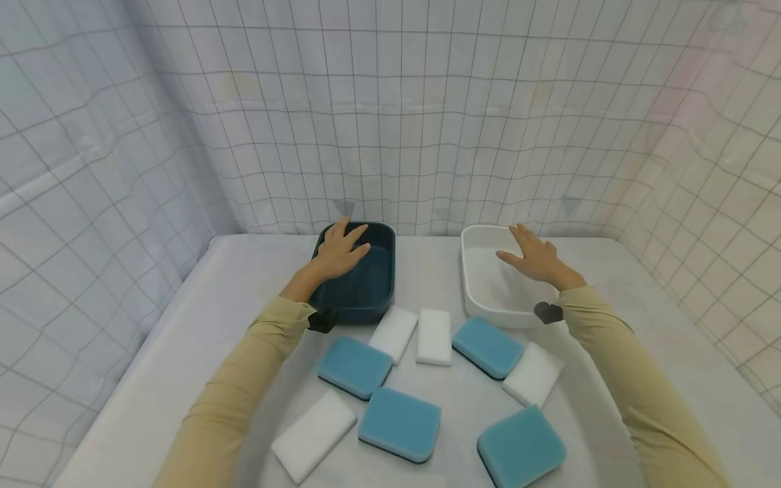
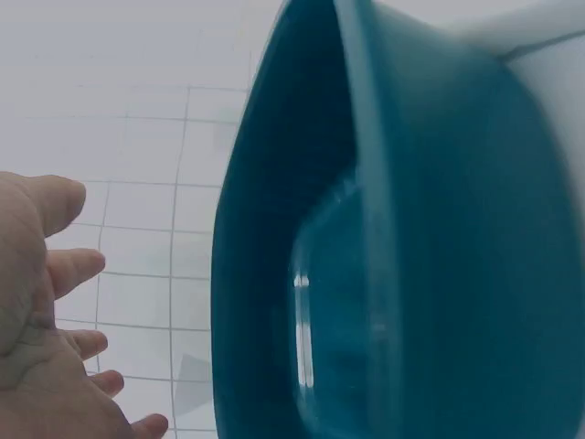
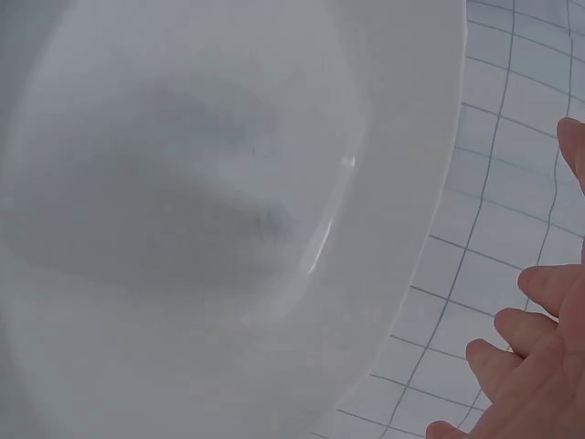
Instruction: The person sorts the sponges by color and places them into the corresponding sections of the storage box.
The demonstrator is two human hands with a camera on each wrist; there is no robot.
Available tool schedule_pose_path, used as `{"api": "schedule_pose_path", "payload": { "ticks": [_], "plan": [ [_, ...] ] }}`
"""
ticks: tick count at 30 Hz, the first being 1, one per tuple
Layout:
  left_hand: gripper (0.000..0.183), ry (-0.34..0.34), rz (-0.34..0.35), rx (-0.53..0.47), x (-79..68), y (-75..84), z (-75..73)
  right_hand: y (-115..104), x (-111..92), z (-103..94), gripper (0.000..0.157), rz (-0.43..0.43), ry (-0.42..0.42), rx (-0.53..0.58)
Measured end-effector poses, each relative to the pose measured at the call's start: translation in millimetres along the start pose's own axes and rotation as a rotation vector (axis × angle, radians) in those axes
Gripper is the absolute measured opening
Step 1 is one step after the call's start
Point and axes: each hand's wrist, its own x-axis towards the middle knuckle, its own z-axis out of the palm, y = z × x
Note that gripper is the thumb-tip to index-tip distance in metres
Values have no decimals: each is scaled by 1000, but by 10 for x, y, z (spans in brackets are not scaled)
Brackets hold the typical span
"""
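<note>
My left hand point(image 1: 337, 252) is over the dark blue-teal bin point(image 1: 373, 281), with its fingers spread and nothing held. In the left wrist view, the fingers point(image 2: 73, 272) stand apart from the bin's wall point(image 2: 475, 238), and the bin's visible inside is bare. Over the white bin point(image 1: 485, 274) is my right hand point(image 1: 535, 259), fingers also spread and holding nothing. The right wrist view shows shadows on the white bin's inner surface point(image 3: 183, 347). Closest to the bins lie a white block-shaped sponge point(image 1: 434, 337) and a blue sponge point(image 1: 488, 347) with a dark underside.
Several more sponges are spread over the white table point(image 1: 244, 271) towards me, such as a blue one point(image 1: 399, 423), a teal-blue one point(image 1: 521, 447) and a white one point(image 1: 314, 436). White cloth with a grid pattern point(image 1: 415, 135) hangs behind and at both sides.
</note>
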Motion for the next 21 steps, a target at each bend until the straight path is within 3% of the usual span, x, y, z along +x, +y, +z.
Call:
{"api": "schedule_pose_path", "payload": {
  "ticks": [6,15,21],
  "plan": [
    [55,63,58,-55,-117,-35,13,35,-80,-59,73,-32,18,2],
    [38,177,126,-173,-383,-107,-27,119,-248,-158,66,-71,77,108],
    [36,194,149,-214,-506,-139,-71,198,-340,-186,65,-79,123,126]
  ]
}}
